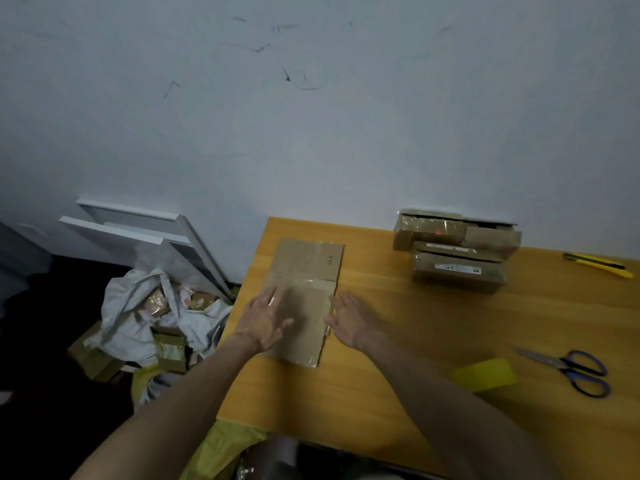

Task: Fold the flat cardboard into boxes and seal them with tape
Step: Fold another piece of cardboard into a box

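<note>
One flat cardboard (306,282) on bench (398,393), left hand (265,320) and right hand (349,320) spread open at it, holding nothing, three taped boxes (457,247) far right, one knife (597,263), one tape roll (485,374), one scissors (571,370)

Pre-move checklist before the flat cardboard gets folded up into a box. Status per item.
1. Flat cardboard lies fully on the table: ok.
2. Left hand open, fingers straight over the cardboard: ok.
3. Right hand open at the cardboard's right edge, no grip taken: not ok.
4. Tape roll on the table, to the right of the right forearm: ok.
5. Scissors on the table, apart from the cardboard: ok.
6. Whether the glossy old tape on the cardboard would stop it opening: cannot tell.
</note>
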